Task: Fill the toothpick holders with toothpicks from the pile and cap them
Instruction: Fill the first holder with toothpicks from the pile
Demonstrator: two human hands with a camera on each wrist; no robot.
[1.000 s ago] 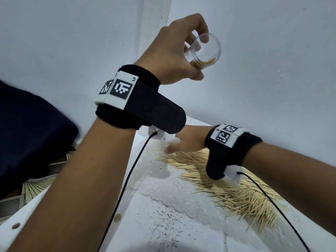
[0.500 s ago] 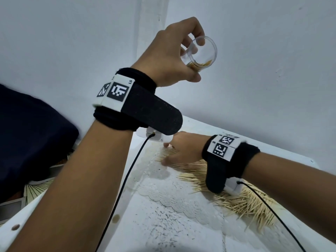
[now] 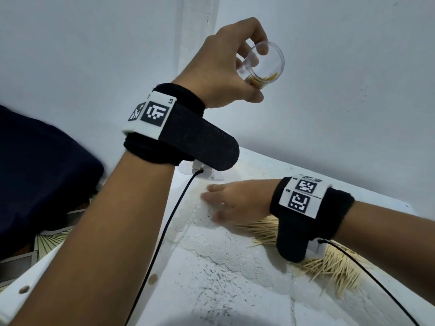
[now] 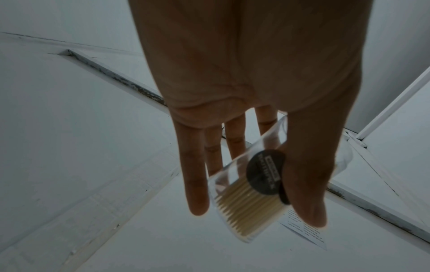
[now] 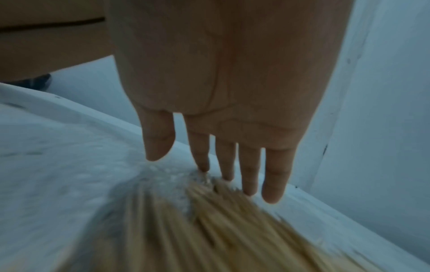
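My left hand (image 3: 219, 67) is raised well above the table (image 3: 211, 290), with the toothpick holder (image 3: 263, 64) tilted between its fingers and a few toothpicks (image 4: 246, 206) inside. Below and to the right, my right hand (image 3: 237, 201) lies low over the table — its fingertips (image 5: 249, 189) at the far-left end of the toothpick pile (image 3: 329, 267), which spreads behind my wrist toward the right.

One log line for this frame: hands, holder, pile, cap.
left hand: holds holder raised, partly filled | right hand: open, fingers at pile edge | cap: not on holder
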